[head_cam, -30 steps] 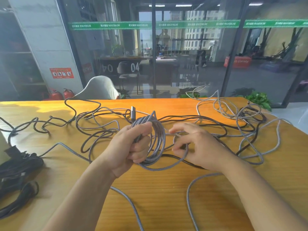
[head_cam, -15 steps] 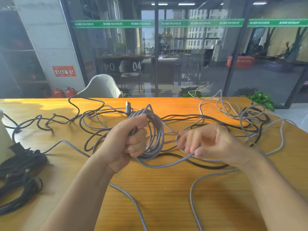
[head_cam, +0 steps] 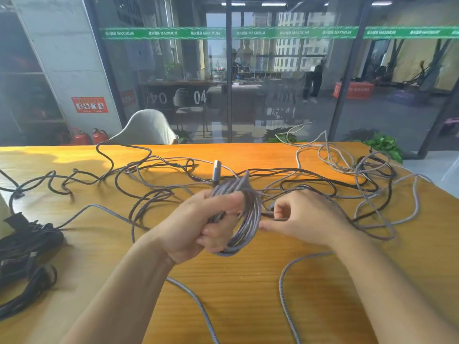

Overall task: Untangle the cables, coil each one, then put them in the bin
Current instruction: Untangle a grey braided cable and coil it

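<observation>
My left hand [head_cam: 203,223] grips a coil of grey braided cable [head_cam: 248,219] above the middle of the orange table [head_cam: 223,294]; the cable's metal plug [head_cam: 216,171] sticks up behind the coil. Just right of the coil, my right hand [head_cam: 305,219] has curled fingers pinching the same cable's loose strand. A tangle of black and grey cables [head_cam: 360,184] spreads over the far half of the table. The loose grey cable tail [head_cam: 285,289] runs down toward the near edge. No bin is in view.
A bundle of black cables [head_cam: 27,247] lies at the table's left edge. A grey chair back [head_cam: 146,127] stands behind the far edge, with a glass wall and green plants [head_cam: 382,145] beyond it.
My right hand has moved left, back to the coil, bringing the loose strand with it. The wide loop under the coil is now drawn in. My left hand keeps its grip.
</observation>
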Motion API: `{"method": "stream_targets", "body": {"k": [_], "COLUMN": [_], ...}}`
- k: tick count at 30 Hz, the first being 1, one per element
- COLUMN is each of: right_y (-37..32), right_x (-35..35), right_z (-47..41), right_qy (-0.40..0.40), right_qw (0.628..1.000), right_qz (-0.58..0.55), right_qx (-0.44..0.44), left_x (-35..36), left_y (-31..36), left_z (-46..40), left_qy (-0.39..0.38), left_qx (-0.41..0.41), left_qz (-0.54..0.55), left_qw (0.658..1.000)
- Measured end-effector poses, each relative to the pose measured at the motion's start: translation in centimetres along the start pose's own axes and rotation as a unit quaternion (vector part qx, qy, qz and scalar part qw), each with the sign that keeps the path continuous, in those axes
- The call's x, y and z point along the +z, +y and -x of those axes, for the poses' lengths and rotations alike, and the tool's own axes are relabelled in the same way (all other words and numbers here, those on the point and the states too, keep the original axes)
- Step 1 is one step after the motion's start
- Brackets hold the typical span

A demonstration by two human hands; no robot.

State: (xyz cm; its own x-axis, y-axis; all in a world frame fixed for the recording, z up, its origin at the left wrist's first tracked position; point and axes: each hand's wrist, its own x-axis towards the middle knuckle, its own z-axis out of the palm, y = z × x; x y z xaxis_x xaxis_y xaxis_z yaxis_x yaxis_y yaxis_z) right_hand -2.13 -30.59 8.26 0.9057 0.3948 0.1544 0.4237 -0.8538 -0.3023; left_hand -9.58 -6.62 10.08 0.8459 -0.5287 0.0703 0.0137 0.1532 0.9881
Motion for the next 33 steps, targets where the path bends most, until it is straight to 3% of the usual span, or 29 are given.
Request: {"method": "stream_targets", "body": {"k": [2,5,10,13,18,21,24,30,33], "right_y": [-0.3,0.5,-0.8,-0.9,-0.8,-0.4,0.6,1.9,2.1], "right_x": [0.0,0.4,1.7,1.6,1.0,0.9,0.5,1.3,1.1], "right_z": [-0.1,-0.6,-0.8,-0.7,-0.3,-0.6,-1.2,-2.3,-2.3], "right_qy": [0.087,0.15,0.179,0.155,0.104,0.196,0.278,0.239,0.272], "right_qw": [0.993,0.983,0.978,0.983,0.986,0.968,0.946,0.964,0.956], "right_qz": [0.069,0.051,0.049,0.0,-0.054,0.031,0.043,0.016,-0.027], "right_qx": [-0.027,-0.09,-0.1,-0.099,-0.116,-0.155,-0.16,-0.114,-0.109], "left_x": [0.4,1.0,1.7,1.6,1.6,1.7,1.7,1.3,1.7], "left_y": [-0.2,0.0,0.2,-0.3,-1.0,-1.4,-1.0,-0.1,0.1], "left_z": [-0.1,-0.1,-0.2,-0.5,-0.9,-1.1,-1.1,-0.4,-0.3], "left_qy": [-0.016,-0.031,-0.028,-0.013,0.019,0.036,0.046,0.053,0.03], "left_qx": [-0.024,-0.037,-0.047,-0.078,-0.124,-0.117,-0.09,-0.051,-0.047], "left_qz": [-0.057,-0.126,-0.232,-0.271,-0.3,-0.289,-0.256,-0.221,-0.216], "left_qw": [0.998,0.991,0.971,0.959,0.946,0.95,0.961,0.973,0.975]}}
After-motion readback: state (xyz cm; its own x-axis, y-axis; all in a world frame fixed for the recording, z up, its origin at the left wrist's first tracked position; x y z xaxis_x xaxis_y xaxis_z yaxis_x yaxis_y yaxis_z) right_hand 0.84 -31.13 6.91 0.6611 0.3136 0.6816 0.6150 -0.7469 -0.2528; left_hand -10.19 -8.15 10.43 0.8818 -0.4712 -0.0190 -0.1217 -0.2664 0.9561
